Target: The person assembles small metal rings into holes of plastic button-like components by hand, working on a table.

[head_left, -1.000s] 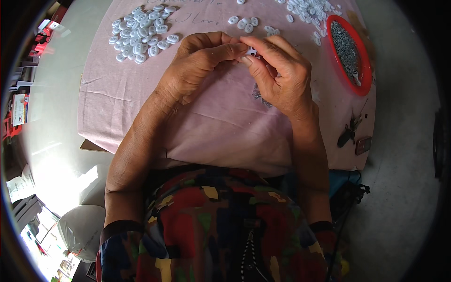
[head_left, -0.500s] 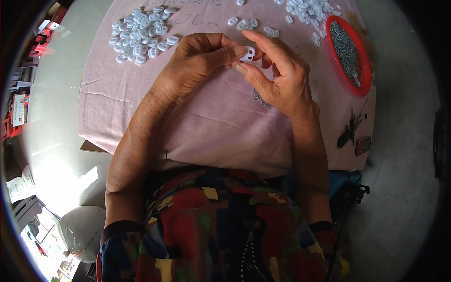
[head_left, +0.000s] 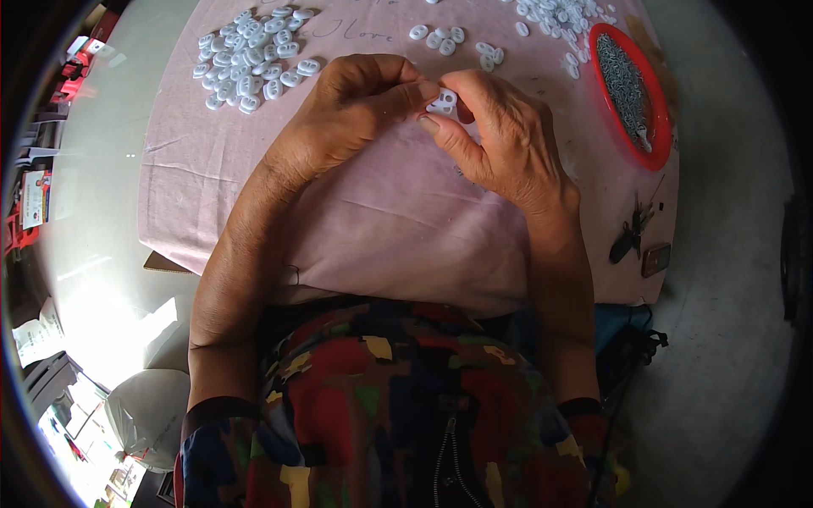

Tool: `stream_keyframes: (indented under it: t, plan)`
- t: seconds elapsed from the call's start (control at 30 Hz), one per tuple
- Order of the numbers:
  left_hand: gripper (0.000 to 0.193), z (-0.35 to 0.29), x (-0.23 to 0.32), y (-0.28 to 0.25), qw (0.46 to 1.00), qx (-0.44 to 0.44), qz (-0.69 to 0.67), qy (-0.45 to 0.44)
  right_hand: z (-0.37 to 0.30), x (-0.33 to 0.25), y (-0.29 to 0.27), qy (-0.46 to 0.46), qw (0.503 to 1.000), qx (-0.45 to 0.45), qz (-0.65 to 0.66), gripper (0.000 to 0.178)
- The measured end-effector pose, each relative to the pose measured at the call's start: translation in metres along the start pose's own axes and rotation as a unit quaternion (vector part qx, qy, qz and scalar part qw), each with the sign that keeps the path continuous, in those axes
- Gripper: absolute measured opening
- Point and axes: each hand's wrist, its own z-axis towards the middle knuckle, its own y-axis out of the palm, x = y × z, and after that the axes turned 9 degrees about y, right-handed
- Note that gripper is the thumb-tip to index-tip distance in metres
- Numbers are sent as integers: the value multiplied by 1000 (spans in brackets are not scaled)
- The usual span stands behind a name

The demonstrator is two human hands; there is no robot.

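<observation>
Between the thumb and bent fingers of my left hand (head_left: 351, 110) is a small white oval plastic piece (head_left: 442, 102) with holes through it. My right hand (head_left: 512, 140) closes around the piece's other side, its index finger curled and its thumb tip just below the piece. Farther left on the cloth lies a pile of similar white oval pieces (head_left: 246, 59). Beyond my hands sit several loose white pieces (head_left: 445, 41). A little grey metal (head_left: 461, 172) shows beside my right thumb, mostly hidden by the hand.
A pink cloth (head_left: 389, 229) covers the table. At the right stands a red oval tray (head_left: 600, 76) of small grey metal parts (head_left: 625, 85), with a heap of small white parts (head_left: 555, 17) behind it. Keys (head_left: 631, 233) and a small dark device (head_left: 655, 260) lie near the right edge.
My right index finger has curled down from its raised position toward the white piece, and the right hand has closed in. The left hand keeps its pinch on the piece.
</observation>
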Motion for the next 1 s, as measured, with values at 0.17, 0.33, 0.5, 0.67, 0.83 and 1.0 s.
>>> stream_keyframes:
  t: [0.17,0.33,0.5,0.67,0.83,1.0]
  plan:
    - [18,1,0,-3,1000,-18,0,-5,-1,-1,4,14,999,-24,-27,32]
    - [18,0,-4,-4,1000,-25,5,1,-2,-3,6,14,998,-43,-43,35]
    - [17,0,-1,-7,999,-47,1,1,-2,-7,7,30,997,-56,-33,32]
    - [14,0,-4,-10,997,-69,-15,11,-4,-9,7,38,996,-75,-13,29]
    - [14,-2,-3,-7,998,-54,-29,4,-4,-8,8,38,996,-75,-12,28]
    - [17,-1,-9,-5,999,-32,2,2,-2,-9,5,38,996,-75,-23,30]
